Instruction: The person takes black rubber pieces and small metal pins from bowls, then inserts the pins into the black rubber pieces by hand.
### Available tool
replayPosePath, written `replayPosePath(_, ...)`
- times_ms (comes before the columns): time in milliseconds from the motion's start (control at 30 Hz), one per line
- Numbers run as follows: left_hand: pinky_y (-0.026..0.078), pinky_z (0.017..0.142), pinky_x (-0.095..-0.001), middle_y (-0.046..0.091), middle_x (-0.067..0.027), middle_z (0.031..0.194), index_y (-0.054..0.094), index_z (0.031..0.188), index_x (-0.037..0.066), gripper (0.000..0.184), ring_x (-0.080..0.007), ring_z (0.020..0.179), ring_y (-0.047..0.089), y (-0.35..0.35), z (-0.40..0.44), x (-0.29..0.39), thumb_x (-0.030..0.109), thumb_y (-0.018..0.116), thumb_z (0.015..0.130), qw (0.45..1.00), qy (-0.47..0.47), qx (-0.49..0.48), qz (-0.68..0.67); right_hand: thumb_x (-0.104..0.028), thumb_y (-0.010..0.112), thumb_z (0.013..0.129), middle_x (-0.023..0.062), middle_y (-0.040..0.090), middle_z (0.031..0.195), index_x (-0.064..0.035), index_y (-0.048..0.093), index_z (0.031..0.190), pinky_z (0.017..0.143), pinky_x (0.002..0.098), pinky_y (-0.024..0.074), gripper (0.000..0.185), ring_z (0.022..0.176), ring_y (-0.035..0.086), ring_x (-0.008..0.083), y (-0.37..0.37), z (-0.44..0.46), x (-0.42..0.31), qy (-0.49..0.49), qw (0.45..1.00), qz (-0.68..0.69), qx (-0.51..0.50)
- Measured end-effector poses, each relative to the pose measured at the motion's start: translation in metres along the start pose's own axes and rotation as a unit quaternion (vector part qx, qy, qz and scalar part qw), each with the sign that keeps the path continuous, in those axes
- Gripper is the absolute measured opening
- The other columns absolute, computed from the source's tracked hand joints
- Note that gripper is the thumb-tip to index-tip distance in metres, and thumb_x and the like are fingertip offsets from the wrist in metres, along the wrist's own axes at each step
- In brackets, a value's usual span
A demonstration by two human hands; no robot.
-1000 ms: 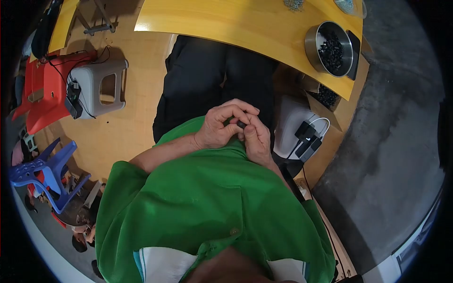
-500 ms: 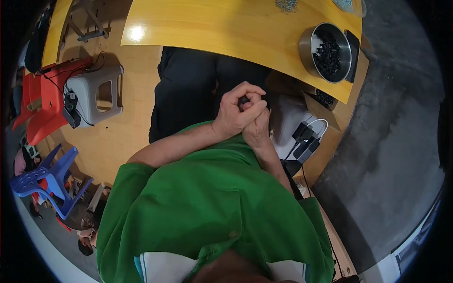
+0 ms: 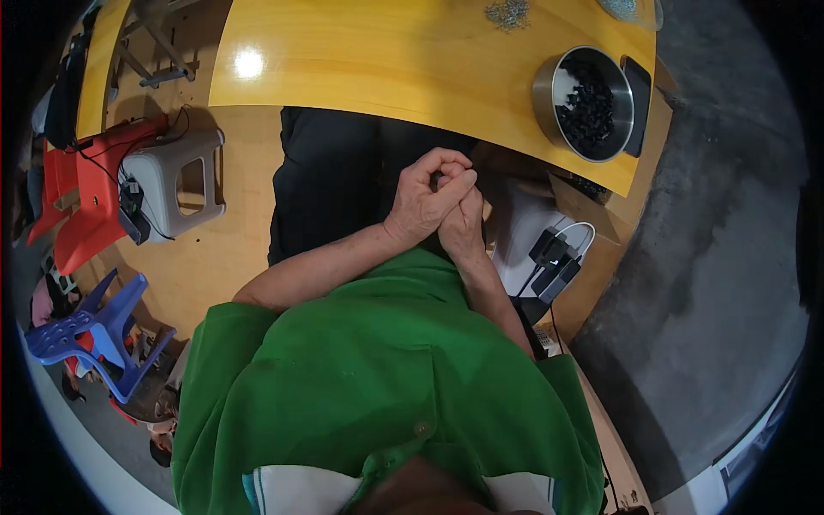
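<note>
Above my lap, my left hand [image 3: 419,202] and my right hand [image 3: 463,225] are pressed together, fingers closed. A small black piece [image 3: 437,179] shows as a dark spot between the curled fingers, mostly covered by them. The left thumb lies across the fingers of the right hand, whose fingertips are partly hidden. Beyond the hands, on the yellow table [image 3: 343,60], stands a round metal bowl [image 3: 542,101] with many small black pieces [image 3: 590,112] in it.
A dark flat object [image 3: 637,103] lies beside the bowl. Small silvery parts [image 3: 507,14] are at the table's far side. Below the table's right end are black adapters [image 3: 554,257] on a light stool. Red, grey and blue plastic seats stand at left, with people beyond.
Both hands have moved away from my belly toward the table edge and closed more tightly together, covering more of the black piece. The view has shifted, so the table sits lower in it.
</note>
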State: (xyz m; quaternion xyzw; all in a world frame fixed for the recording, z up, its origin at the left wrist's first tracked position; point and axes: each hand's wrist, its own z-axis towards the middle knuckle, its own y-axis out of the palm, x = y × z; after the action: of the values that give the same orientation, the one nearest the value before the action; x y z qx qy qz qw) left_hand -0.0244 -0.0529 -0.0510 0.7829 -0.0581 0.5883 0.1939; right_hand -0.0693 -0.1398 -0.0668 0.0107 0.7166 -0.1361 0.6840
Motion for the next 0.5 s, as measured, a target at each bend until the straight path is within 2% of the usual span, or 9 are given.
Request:
replayPosePath(67,0.045,0.064,-0.0222,0.056,-0.0003,0.077,0.056,0.101,0.002,0.020,-0.0061,0.070,0.051,-0.009,-0.003,0.002,0.012,0.058,0.083,0.999,0.027,-0.017,0.021,-0.017,0.043,0.091,0.0096,0.055,0.079,0.0018,0.054,0.096,0.062,0.0279,0.0435,0.023,0.066,0.056,0.0211,0.001,-0.001,-0.002,0.023,0.997,0.072,-0.018)
replayPosePath(100,0.045,0.065,-0.0226,0.056,-0.0021,0.083,0.053,0.107,0.002,0.027,-0.0076,0.072,0.052,-0.019,-0.006,0.005,0.019,0.056,0.086,0.997,-0.025,-0.068,-0.035,-0.017,0.043,0.091,0.0096,0.055,0.079,0.0018,0.054,0.096,0.062,0.0279,0.0435,0.023,0.066,0.056,0.0211,0.001,-0.002,-0.006,0.016,0.997,0.073,-0.015)
replayPosePath(133,0.045,0.067,-0.0230,0.056,-0.0039,0.089,0.050,0.113,0.001,0.034,-0.0091,0.073,0.053,-0.025,-0.009,0.007,0.025,0.053,0.089,0.986,-0.078,-0.121,-0.090,-0.020,0.042,0.093,0.0065,0.052,0.077,0.0010,0.054,0.098,0.060,0.0255,0.0416,0.025,0.064,0.053,0.0172,0.000,-0.003,-0.011,0.084,0.979,0.187,-0.019)
replayPosePath(167,0.045,0.067,-0.0230,0.056,-0.0039,0.089,0.050,0.113,0.001,0.034,-0.0091,0.073,0.053,-0.028,-0.011,0.005,0.025,0.053,0.089,0.985,-0.071,-0.128,-0.088,-0.022,0.040,0.096,0.0034,0.050,0.076,0.0002,0.054,0.099,0.058,0.0230,0.0396,0.027,0.062,0.050,0.0133,-0.002,-0.004,-0.018,0.150,0.943,0.297,-0.022)
replayPosePath(200,0.046,0.071,-0.0250,0.055,-0.0068,0.098,0.046,0.117,0.000,0.045,-0.0121,0.079,0.055,-0.029,-0.012,-0.001,0.037,0.049,0.090,0.982,-0.035,-0.141,-0.121,-0.028,0.038,0.098,0.0014,0.048,0.076,-0.0004,0.053,0.103,0.055,0.0209,0.0370,0.032,0.061,0.048,0.0101,-0.006,-0.005,-0.025,0.128,0.922,0.364,-0.030)
replayPosePath(233,0.046,0.075,-0.0270,0.055,-0.0097,0.108,0.042,0.121,-0.001,0.058,-0.0152,0.085,0.057,-0.028,-0.011,-0.002,0.048,0.044,0.091,0.975,0.003,-0.157,-0.156,-0.028,0.038,0.098,0.0032,0.048,0.078,0.0003,0.052,0.105,0.056,0.0218,0.0379,0.033,0.062,0.048,0.0117,-0.013,-0.010,-0.027,0.136,0.915,0.379,-0.024)
replayPosePath(267,0.044,0.083,-0.0318,0.050,-0.0129,0.118,0.042,0.120,-0.002,0.061,-0.0194,0.096,0.056,-0.026,-0.010,0.000,0.050,0.047,0.089,0.981,0.040,-0.128,-0.140,-0.028,0.037,0.098,0.0051,0.049,0.080,0.0010,0.051,0.106,0.056,0.0228,0.0388,0.033,0.062,0.049,0.0134,-0.023,-0.015,-0.030,0.142,0.909,0.392,-0.016)
replayPosePath(400,0.042,0.087,-0.0325,0.055,-0.0117,0.109,0.046,0.117,-0.002,0.056,-0.0199,0.100,0.056,-0.047,-0.016,0.008,0.045,0.052,0.088,0.988,0.034,-0.145,-0.052,-0.021,0.045,0.095,0.0034,0.050,0.081,0.0002,0.051,0.112,0.054,0.0208,0.0386,0.028,0.063,0.050,0.0098,-0.081,-0.036,-0.036,0.104,0.934,0.324,0.114)
replayPosePath(500,0.044,0.084,-0.0268,0.055,-0.0071,0.101,0.054,0.108,-0.001,0.033,-0.0148,0.093,0.056,-0.057,-0.021,0.010,0.023,0.061,0.086,0.985,0.047,-0.150,-0.064,-0.021,0.051,0.092,0.0039,0.052,0.077,0.0012,0.053,0.110,0.054,0.0197,0.0387,0.028,0.060,0.048,0.0086,-0.145,-0.046,-0.020,0.043,0.921,0.270,0.277)
